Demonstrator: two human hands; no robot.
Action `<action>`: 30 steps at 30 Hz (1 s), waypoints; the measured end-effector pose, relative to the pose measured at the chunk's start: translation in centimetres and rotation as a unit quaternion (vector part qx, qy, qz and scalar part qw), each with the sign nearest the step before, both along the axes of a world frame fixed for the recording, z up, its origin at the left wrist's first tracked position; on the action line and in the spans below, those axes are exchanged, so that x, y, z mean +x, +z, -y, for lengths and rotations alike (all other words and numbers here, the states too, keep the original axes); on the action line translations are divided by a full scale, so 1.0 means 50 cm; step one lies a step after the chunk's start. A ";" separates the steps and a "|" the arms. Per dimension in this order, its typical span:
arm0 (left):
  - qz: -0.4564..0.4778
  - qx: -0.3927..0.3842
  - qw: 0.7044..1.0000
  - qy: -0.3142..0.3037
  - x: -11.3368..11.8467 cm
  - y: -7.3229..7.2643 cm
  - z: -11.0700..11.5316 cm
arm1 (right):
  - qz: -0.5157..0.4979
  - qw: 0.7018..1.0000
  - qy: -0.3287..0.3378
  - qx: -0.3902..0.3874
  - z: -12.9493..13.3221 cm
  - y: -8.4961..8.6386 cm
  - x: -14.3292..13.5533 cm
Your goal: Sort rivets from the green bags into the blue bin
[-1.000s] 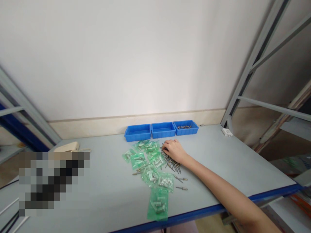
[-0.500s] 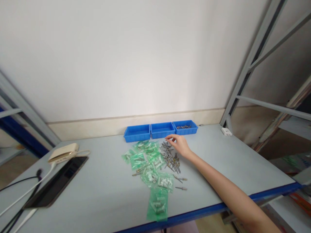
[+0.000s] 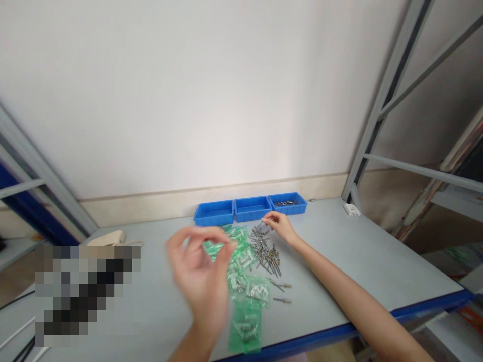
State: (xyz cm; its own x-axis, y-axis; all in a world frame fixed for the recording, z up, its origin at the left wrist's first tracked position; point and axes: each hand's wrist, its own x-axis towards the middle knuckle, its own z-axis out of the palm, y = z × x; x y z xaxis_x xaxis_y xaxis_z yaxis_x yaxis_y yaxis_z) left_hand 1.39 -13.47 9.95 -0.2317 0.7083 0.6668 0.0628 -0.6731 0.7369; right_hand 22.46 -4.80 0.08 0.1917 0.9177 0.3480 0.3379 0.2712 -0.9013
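My right hand (image 3: 279, 227) is closed in a pinch over the top of a loose heap of blind rivets (image 3: 266, 249). A thin grey blind rivet (image 3: 259, 224) sticks out to the left from its fingertips. My left hand (image 3: 202, 271), smeared by motion, is raised in front of the bags with thumb and forefinger tips together; anything between them is too blurred to make out. Green clear bags (image 3: 245, 327) holding small metal parts lie beside the heap, partly hidden by the left hand. A few single rivets (image 3: 282, 300) lie nearer the front.
Three blue bins (image 3: 214, 213) stand in a row by the wall; the right bin (image 3: 289, 202) holds rivets. A white plug-like block (image 3: 351, 209) sits at the back right. On the left are a cream box (image 3: 107, 239), cables and a pixelated patch. Grey metal uprights flank the table.
My left hand has come into view from below, over the bags. My right hand has stayed near the top of the heap and now shows a rivet at its fingertips.
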 end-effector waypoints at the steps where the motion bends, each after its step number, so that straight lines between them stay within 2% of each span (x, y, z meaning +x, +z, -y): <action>1: -0.023 -0.014 1.000 -0.010 0.009 -0.008 -0.033 | -0.028 0.999 0.016 -0.007 -0.002 -0.002 -0.002; 5: -0.171 -0.103 0.977 -0.074 0.024 -0.076 -0.189 | -0.104 0.991 0.066 -0.043 -0.007 -0.015 -0.013; 8: -0.236 -0.164 0.947 -0.141 0.009 -0.124 -0.252 | -0.133 0.985 0.083 -0.071 -0.010 -0.026 -0.023; 11: -0.316 -0.153 0.920 -0.174 -0.006 -0.142 -0.246 | -0.150 0.980 0.100 -0.081 -0.008 -0.030 -0.034; 15: -0.384 -0.130 0.892 -0.202 0.000 -0.143 -0.209 | -0.154 0.979 0.114 -0.074 0.005 -0.020 -0.046; 21: -0.334 -0.165 0.899 -0.230 0.019 -0.161 -0.198 | -0.141 0.982 0.117 -0.042 0.016 -0.011 -0.052; 24: -0.325 -0.193 0.892 -0.248 0.021 -0.169 -0.200 | -0.115 0.987 0.108 -0.026 0.018 -0.012 -0.054; 27: -0.332 -0.182 0.885 -0.269 0.024 -0.171 -0.197 | -0.068 0.992 0.100 -0.018 0.026 -0.011 -0.058; 30: -0.344 -0.160 0.890 -0.253 0.026 -0.168 -0.191 | 0.010 0.997 0.078 -0.009 0.037 -0.007 -0.062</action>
State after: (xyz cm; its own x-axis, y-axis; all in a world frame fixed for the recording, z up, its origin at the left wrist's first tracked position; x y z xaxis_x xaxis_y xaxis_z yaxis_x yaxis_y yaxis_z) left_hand 2.69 -3.90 1.55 0.5560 0.7850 0.2733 0.3208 -0.5060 0.8007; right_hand 19.37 -6.67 -0.29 0.0384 0.9417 0.3342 0.3112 0.3065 -0.8996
